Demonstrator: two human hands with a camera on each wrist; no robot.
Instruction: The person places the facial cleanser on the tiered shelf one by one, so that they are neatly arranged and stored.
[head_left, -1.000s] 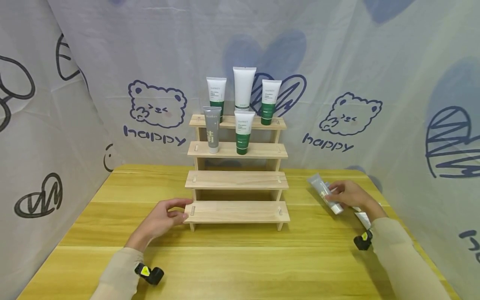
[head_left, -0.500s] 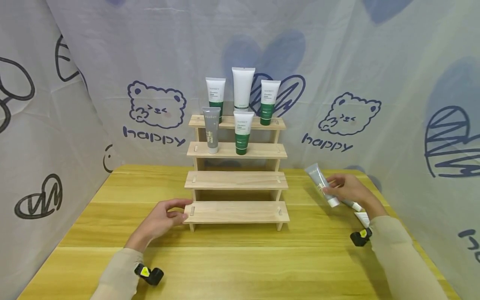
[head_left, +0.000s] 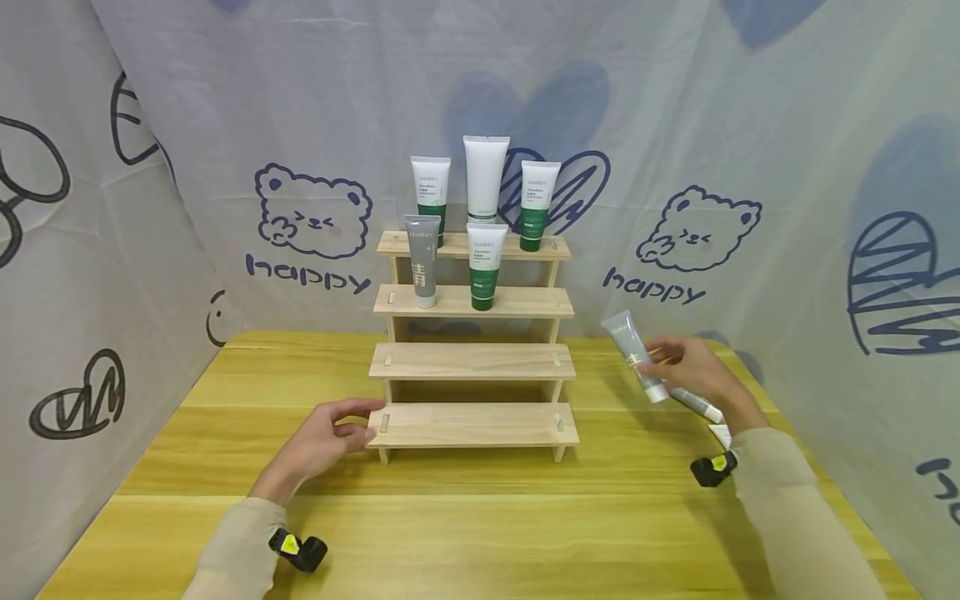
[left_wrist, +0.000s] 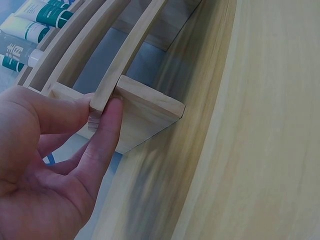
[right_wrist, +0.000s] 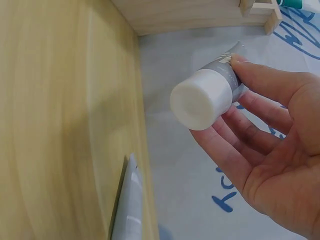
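My right hand (head_left: 688,367) holds a grey squeeze tube (head_left: 632,350) between thumb and fingers, tilted above the table. Its white cap (right_wrist: 200,100) points toward the camera in the right wrist view. At the left end of a four-step wooden display rack (head_left: 472,423), my left hand (head_left: 324,440) pinches the lowest board between thumb and finger, plain in the left wrist view. Another grey tube (head_left: 424,262) stands on the second step from the top, beside a white-and-green tube (head_left: 484,267). Three white tubes stand on the top step, the tallest white tube (head_left: 486,175) in the middle.
More tubes lie on the table near my right wrist: a grey tube (head_left: 697,404) and a partly hidden white tube (head_left: 722,435). The rack stands toward the back of the wooden table (head_left: 480,533). A printed cloth (head_left: 315,100) hangs behind and at both sides.
My right hand has lifted the grey tube from the table and carried it up and leftward, uncovering the grey tube lying beneath. The left hand stays on the rack.
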